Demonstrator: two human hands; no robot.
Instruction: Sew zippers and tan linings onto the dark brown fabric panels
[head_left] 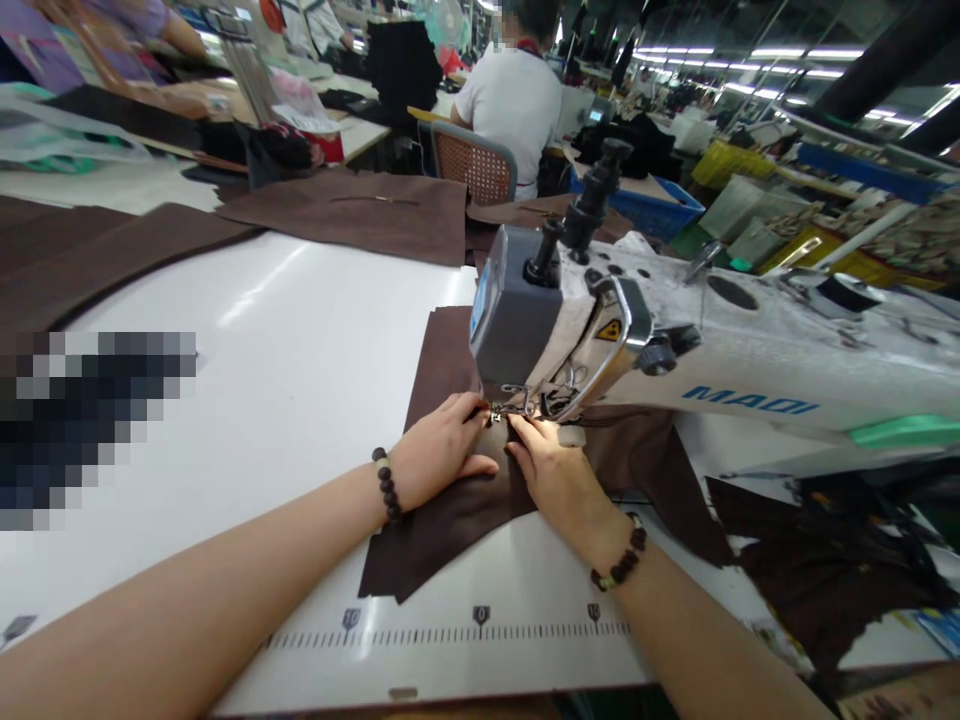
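Brown fabric [472, 500] lies on the machine bed, under the presser foot [497, 412] of a white sewing machine [630, 350]. My left hand [439, 450] rests flat on the cloth left of the foot, its fingers stretched toward the needle area and its thumb spread apart. Just right of the foot, my right hand [562, 480] has thumb and forefinger together on a dark edge of the fabric. A paler patch shows between the hands. The needle tip and the fingertips by the foot are partly hidden. Each wrist wears a beaded bracelet.
A printed ruler scale [480, 632] runs along the table's front edge. More brown panels [390, 215] lie at the back and left. Dark cloth pieces [810, 570] sit at the right. Behind the machine, a person in a white shirt [517, 100] sits by a blue crate [645, 205].
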